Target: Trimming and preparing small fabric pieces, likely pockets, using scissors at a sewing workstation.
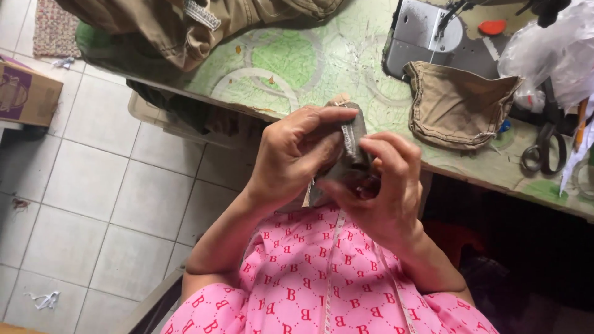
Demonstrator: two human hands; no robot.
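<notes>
Pink cloth covers our lap, and just above it our left hand and right hand both pinch tight on a small brown cloth piece, held up near the green counter.

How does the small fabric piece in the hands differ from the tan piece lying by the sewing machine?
The held fabric piece looks darker, grey-brown; the tan piece on the table is lighter khaki. The held piece is small, folded narrow and upright, pinched between the left hand and right hand; the tan piece is larger, lies spread flat and is untouched. Both show stitched edges.
</notes>
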